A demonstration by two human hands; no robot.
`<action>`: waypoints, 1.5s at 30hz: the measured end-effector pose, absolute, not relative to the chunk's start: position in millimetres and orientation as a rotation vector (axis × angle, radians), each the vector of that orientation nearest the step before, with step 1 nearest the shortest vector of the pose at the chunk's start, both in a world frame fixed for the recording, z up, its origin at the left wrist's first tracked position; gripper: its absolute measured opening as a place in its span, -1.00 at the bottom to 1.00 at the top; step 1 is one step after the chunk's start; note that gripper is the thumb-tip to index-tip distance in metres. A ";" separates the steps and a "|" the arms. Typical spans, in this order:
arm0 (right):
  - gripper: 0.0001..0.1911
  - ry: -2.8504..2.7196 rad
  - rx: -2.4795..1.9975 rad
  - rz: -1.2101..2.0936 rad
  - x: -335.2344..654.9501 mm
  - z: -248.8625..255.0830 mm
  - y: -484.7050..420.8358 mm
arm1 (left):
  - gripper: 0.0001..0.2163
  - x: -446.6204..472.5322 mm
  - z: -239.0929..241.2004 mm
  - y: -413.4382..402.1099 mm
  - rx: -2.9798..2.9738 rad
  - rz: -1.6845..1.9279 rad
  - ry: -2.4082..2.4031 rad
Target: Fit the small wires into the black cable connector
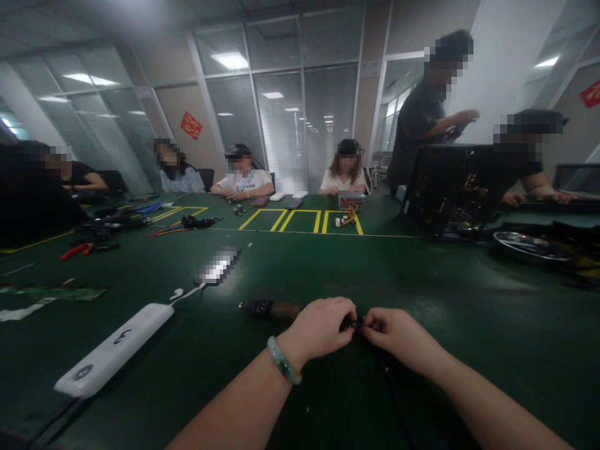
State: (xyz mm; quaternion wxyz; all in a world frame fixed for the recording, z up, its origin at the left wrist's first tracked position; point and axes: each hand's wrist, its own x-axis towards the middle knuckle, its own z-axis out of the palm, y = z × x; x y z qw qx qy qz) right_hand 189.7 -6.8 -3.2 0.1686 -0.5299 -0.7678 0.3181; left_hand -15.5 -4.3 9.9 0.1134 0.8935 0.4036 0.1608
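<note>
Green tabletop (309, 269), glass partition (281, 125), two hands (321, 325) (405, 337)

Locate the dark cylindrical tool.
In the head view, the dark cylindrical tool is near the middle, on the green table, with its right end hidden behind the left hand.

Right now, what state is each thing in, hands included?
Left hand: closed on a small dark piece
Right hand: pinched on the same piece
Cylindrical black-and-brown tool: lying on its side
Long white plastic power strip: lying flat
Rectangular phone, blurred: lying flat, apparently lit
Black metal computer case: standing upright
Pale green bangle: worn on left wrist
Red-handled tool: lying down, open or shut unclear
</note>
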 end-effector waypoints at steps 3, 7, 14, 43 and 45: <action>-0.80 -2.185 -1.481 0.910 190.9 -5.6 -6.2 | -0.87 -15.8 8.9 -3.3 2.614 0.467 1.181; -0.81 -2.179 -1.463 0.958 191.7 -4.9 -5.8 | -0.89 -16.1 7.9 -2.3 2.629 0.474 1.137; -0.82 -2.163 -1.449 1.045 193.5 1.5 -5.5 | -0.88 -17.5 8.7 -3.7 2.614 0.503 1.113; -0.86 -2.206 -1.447 0.935 191.2 -3.3 -5.9 | -0.91 -16.6 6.3 -2.5 2.646 0.500 1.128; -0.87 -2.208 -1.463 0.926 191.5 -2.5 -5.7 | -0.91 -16.3 5.7 -2.0 2.646 0.508 1.131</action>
